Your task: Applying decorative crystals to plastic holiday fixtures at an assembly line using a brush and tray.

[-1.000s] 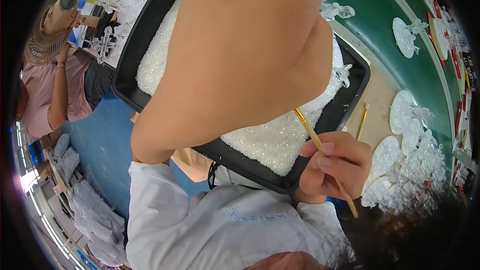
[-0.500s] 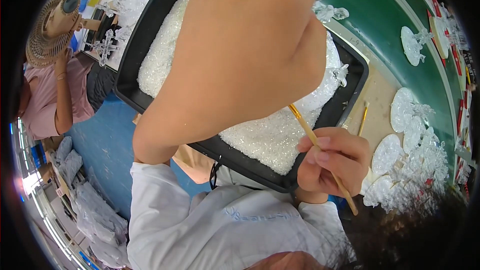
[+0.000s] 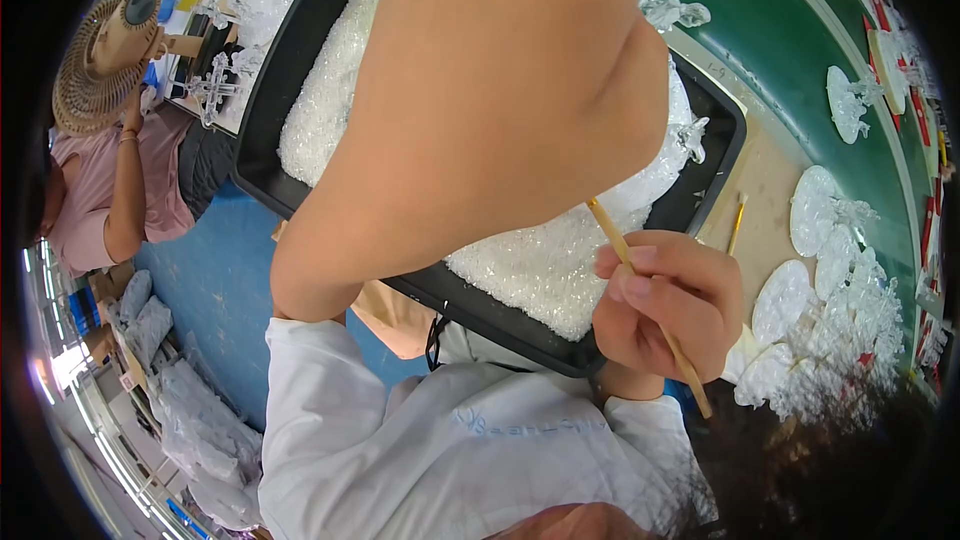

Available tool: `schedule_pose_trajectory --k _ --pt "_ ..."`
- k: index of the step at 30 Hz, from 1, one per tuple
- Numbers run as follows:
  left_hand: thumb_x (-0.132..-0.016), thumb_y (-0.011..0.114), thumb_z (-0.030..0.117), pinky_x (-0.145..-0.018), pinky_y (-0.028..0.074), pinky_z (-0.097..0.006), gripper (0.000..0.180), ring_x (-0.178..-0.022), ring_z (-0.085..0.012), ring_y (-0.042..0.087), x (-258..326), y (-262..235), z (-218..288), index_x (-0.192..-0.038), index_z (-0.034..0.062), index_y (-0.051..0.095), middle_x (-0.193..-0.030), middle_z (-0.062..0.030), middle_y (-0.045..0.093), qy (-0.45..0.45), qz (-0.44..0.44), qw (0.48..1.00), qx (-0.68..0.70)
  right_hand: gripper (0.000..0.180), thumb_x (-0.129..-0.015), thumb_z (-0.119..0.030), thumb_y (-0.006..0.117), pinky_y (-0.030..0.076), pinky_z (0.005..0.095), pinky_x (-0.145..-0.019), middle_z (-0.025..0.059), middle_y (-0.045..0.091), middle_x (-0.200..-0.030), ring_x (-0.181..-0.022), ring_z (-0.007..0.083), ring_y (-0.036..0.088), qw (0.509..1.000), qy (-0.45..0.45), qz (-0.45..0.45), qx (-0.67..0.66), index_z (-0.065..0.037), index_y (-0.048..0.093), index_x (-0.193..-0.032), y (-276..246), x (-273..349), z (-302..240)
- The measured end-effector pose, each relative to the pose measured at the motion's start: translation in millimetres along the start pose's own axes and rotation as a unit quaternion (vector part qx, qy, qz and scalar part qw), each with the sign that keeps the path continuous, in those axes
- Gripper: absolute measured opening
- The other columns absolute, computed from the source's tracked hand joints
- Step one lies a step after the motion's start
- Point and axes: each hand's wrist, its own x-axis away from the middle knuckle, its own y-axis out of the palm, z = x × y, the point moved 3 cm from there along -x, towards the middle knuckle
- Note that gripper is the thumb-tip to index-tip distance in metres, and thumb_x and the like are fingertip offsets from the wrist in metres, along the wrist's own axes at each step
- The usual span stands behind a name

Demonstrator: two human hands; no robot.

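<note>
- Head view: one brush (image 3: 613, 237) in the right hand (image 3: 675, 305), a second brush (image 3: 738, 226) lying just beyond that grip, one black tray (image 3: 480, 320).
- Right hand pinches closed on its brush, which slants, thin and pale.
- Left hand (image 3: 525, 70) arches over the tray; fingers mostly hidden, its grip cannot be told.
- Clear, glossy figure (image 3: 675, 13) beside the left hand; white granules (image 3: 540, 280) glitter below.

Wooden handle (image 3: 613, 234), matt plastic tray (image 3: 480, 309)
</note>
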Motion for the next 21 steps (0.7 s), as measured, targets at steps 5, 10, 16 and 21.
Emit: schedule_pose_trajectory --k 5,10,16,21 --pt "-0.075 0.059 0.001 -0.050 0.042 -0.040 0.026 -0.050 -0.0327 0.055 0 2 1 -0.101 0.0013 0.059 -0.057 -0.0123 0.053 0.022 0.018 1.000 0.004 0.013 -0.083 0.002 0.069 0.056 0.0279 -0.050 0.0189 0.058 -0.090 -0.059 0.0253 0.068 1.000 -0.016 -0.002 0.000 -0.001 0.059 -0.091 0 -2 -3" --pt "-0.075 0.059 0.000 -0.049 0.042 -0.040 0.025 -0.046 -0.0319 0.053 -6 -3 7 -0.100 0.0011 0.059 -0.054 -0.0118 0.050 -0.077 -0.077 0.994 0.005 0.012 -0.082 0.006 0.067 0.057 0.0283 -0.051 0.0190 0.058 -0.090 -0.061 0.0267 0.068 1.000 -0.011 -0.013 -0.002 -0.001 0.060 -0.088 2 -3 -2" --pt "-0.074 0.059 -0.001 -0.048 0.042 -0.041 0.026 -0.046 -0.0331 0.054 2 4 1 -0.100 0.0009 0.059 -0.054 -0.0129 0.051 0.000 -0.011 0.999 0.041 0.015 -0.078 0.012 0.067 0.058 0.0286 -0.053 0.0203 0.060 -0.091 -0.064 0.0269 0.069 0.999 -0.025 -0.030 0.027 0.002 0.062 -0.089 4 0 -6" --pt "-0.074 0.059 -0.001 -0.047 0.042 -0.041 0.026 -0.046 -0.0342 0.054 0 5 3 -0.100 0.0007 0.059 -0.055 -0.0144 0.051 -0.043 -0.043 0.997 0.041 0.030 -0.060 0.013 0.079 0.058 0.0337 -0.068 0.0200 0.067 -0.096 -0.081 0.0303 0.069 0.999 0.033 -0.012 0.023 0.005 0.070 -0.089 7 6 -12"
